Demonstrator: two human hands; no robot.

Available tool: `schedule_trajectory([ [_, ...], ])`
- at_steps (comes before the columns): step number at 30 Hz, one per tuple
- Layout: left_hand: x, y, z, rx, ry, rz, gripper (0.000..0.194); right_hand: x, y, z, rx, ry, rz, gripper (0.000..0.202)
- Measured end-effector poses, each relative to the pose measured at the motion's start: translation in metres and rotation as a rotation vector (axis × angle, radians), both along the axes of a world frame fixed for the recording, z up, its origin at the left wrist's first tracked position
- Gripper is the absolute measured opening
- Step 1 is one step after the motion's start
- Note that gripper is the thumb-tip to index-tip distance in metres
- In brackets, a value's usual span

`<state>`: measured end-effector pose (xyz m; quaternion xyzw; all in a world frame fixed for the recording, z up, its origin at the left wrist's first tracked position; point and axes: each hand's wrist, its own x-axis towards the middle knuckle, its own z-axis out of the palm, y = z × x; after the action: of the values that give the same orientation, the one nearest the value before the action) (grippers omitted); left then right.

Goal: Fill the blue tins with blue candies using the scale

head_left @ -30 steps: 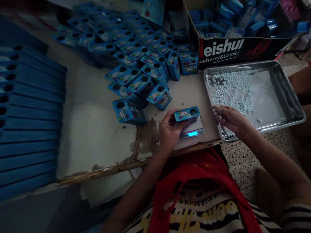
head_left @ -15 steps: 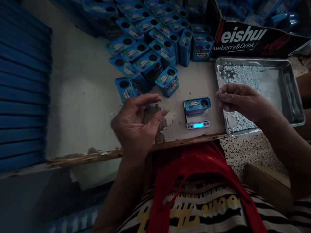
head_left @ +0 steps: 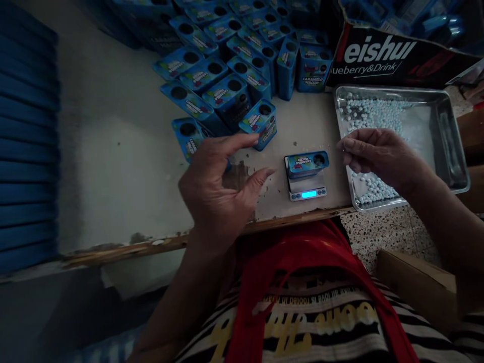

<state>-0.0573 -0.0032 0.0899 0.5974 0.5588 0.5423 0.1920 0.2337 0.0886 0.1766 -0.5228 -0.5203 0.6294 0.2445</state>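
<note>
A blue candy tin (head_left: 307, 166) with a round hole in its top stands on a small digital scale (head_left: 308, 187), whose display is lit. To its left, my left hand (head_left: 223, 186) is open in the air, thumb and forefinger spread apart with nothing between them. My right hand (head_left: 380, 156) hovers over the left rim of a metal tray (head_left: 431, 176), its fingers pinched together; anything inside them is too small or hidden to make out. Small pale round candies (head_left: 374, 189) lie in the tray. Nearest beyond my left fingers is another blue tin (head_left: 260, 123).
Rows of blue tins (head_left: 227, 96) with holes in their tops fill the back of the table (head_left: 124, 186). A black printed box (head_left: 393, 60) holding blue items stands behind the tray. Stacked blue items (head_left: 28, 166) line the left side. The table's front wooden edge is chipped.
My left hand has shifted right toward the scale, its thumb and forefinger spreading wider. My right hand stays pinched near the tray's rim. The tin remains on the scale.
</note>
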Motion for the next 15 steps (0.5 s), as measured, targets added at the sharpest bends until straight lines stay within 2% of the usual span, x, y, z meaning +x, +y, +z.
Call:
schedule_trajectory([
  [3,0.005,0.003,0.000,0.113,0.189,-0.036,0.050,0.000,0.001,-0.002,-0.022,0.000,-0.023,0.022],
  [7,0.009,0.005,-0.006,0.072,0.207,-0.088,0.068,-0.001,0.002,-0.002,-0.011,0.033,0.022,0.018],
  [10,0.016,0.009,-0.023,-0.027,0.149,-0.079,0.079,0.008,0.007,0.002,0.054,0.026,0.064,0.019],
  [12,0.025,0.013,-0.039,-0.112,0.081,-0.068,0.083,0.022,0.012,0.005,0.161,-0.042,0.075,0.020],
  [13,0.031,0.015,-0.047,-0.153,0.040,-0.083,0.082,0.031,0.015,0.005,0.238,-0.107,0.083,0.019],
  [15,0.043,0.021,-0.060,-0.217,-0.043,-0.146,0.067,0.049,0.016,0.000,0.426,-0.288,0.070,0.018],
])
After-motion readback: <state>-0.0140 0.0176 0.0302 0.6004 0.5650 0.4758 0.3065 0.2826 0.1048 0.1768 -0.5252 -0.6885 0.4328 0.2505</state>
